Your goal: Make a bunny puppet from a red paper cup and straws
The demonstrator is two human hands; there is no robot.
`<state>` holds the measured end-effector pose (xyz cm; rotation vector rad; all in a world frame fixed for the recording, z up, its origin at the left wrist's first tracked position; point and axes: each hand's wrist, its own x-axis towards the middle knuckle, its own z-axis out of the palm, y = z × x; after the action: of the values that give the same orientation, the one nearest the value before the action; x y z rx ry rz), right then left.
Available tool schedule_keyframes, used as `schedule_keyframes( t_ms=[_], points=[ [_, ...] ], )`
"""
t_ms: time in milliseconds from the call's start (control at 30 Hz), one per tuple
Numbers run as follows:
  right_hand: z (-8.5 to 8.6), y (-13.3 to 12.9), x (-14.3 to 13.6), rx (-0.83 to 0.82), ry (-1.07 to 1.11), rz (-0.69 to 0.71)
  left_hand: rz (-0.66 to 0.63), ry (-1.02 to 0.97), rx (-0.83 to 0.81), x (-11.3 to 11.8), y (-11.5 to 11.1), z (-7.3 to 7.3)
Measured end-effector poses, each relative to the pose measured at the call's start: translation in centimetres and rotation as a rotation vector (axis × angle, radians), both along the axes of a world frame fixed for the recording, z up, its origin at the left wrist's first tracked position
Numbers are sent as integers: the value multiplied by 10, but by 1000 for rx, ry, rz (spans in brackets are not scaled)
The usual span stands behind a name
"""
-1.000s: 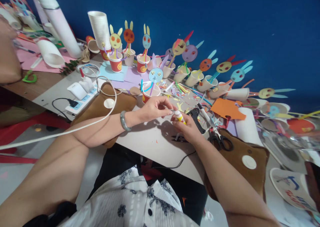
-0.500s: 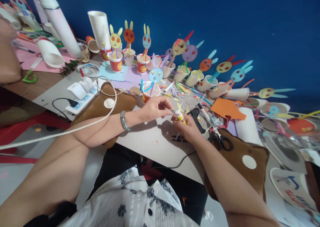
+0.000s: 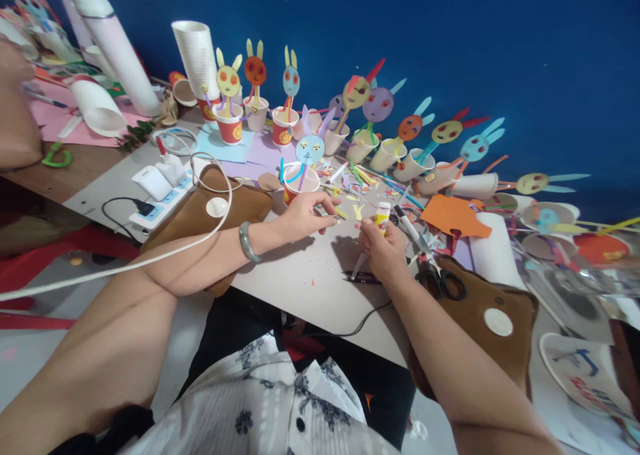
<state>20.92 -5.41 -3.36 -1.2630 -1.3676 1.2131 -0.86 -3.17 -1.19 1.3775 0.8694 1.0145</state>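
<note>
My right hand (image 3: 384, 247) is wrapped round a small glue stick (image 3: 383, 216) with a white top and a yellow label, held upright. To its left, my left hand (image 3: 311, 216) has thumb and forefinger pinched low over the table; whatever sits between the fingertips is too small to make out. Just behind the left hand stands a red and white paper cup (image 3: 301, 185). From it rises a blue paper rabbit face (image 3: 310, 149) with purple ears and a blue pipe-cleaner arm.
Paper-cup rabbits (image 3: 391, 153) line the blue wall. Scissors (image 3: 440, 281), a marker (image 3: 407, 223) and orange paper (image 3: 457, 216) lie right of my hands. A power strip (image 3: 165, 205) and white cable (image 3: 150, 258) are at left. Someone's arm (image 3: 17, 108) shows far left.
My hands have drawn apart, the right one moving right and the left one slightly left. The glue stick has gone from leaning toward my left fingers to upright.
</note>
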Motion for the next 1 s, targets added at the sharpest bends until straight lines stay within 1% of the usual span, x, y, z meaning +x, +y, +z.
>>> schedule_keyframes(
  t_ms=[67, 200, 267, 333, 433, 500, 600, 667, 733, 800, 833, 867, 900, 933, 967, 1000],
  points=[
    [1, 0, -2, 42, 21, -65, -6, 16, -16, 0, 1, -2],
    [1, 1, -2, 99, -66, -102, -21, 21, -21, -1, 3, -7],
    [4, 2, 1, 156, -124, -124, -91, 26, -27, -1, 4, -8],
    [10, 1, 1, 219, -157, -116, -222, 22, -25, 0, 4, -8],
    [20, -3, -5, 265, -155, -54, -421, -7, 49, 1, 0, -4],
    [25, -7, -12, 215, -186, 26, -517, -22, 107, 2, -4, -1],
    [30, -14, -23, 79, -241, 178, -598, -22, 88, 3, -9, 2],
    [33, -14, -26, 45, -240, 236, -609, -17, 42, 2, -11, 2],
    [37, -9, -22, 46, -238, 274, -586, -29, 35, 1, -11, 3],
    [38, 1, -11, 47, -223, 272, -511, -77, 94, 0, -8, 5],
    [38, 7, -5, 49, -211, 233, -448, -109, 142, -1, -6, 6],
    [37, 13, 2, 68, -216, 155, -370, -141, 198, -2, -3, 7],
    [34, 20, 8, 104, -271, 71, -282, -167, 256, -3, 0, 7],
    [32, 26, 12, 148, -382, 21, -189, -185, 315, -4, 3, 8],
    [28, 31, 14, 186, -508, 2, -99, -193, 368, -6, 7, 8],
    [25, 35, 15, 203, -634, 17, -19, -195, 410, -7, 9, 9]
  ],
)
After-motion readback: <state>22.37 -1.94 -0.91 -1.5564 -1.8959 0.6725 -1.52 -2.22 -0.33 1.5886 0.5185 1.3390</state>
